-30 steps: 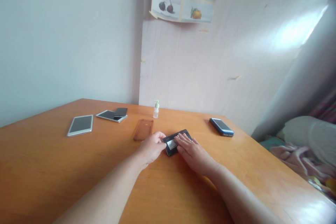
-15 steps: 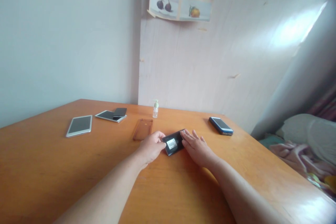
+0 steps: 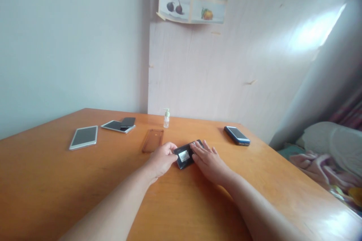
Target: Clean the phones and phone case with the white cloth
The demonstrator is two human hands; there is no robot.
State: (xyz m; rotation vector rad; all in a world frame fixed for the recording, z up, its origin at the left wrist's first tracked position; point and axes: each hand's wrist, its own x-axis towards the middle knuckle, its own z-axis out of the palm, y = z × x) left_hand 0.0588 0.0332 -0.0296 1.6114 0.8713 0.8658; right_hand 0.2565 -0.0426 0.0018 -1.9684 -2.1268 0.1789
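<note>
A dark phone (image 3: pixel 187 162) with a pale label on its upper face lies on the wooden table, in front of me. My left hand (image 3: pixel 163 160) pinches its left end between thumb and fingers. Flat across the phone's right part rests my right hand (image 3: pixel 207 161), its fingers stretched out and covering some of that end. Just beyond my left hand lies a brown see-through phone case (image 3: pixel 153 140). Behind the case stands a small pump bottle (image 3: pixel 166 119) with a pale green top.
On the left of the table (image 3: pixel 85 180) lie a white tablet (image 3: pixel 84 138) and another tablet (image 3: pixel 112 125) with a dark phone (image 3: pixel 128 122) on it. Toward the right edge rests a blue-cased phone (image 3: pixel 237 136). A wall rises behind; bedding lies beyond the right edge.
My right hand has slid slightly left over the phone, so its far right corner now shows past the fingers. My left hand keeps its pinch. The whole view has shifted a little.
</note>
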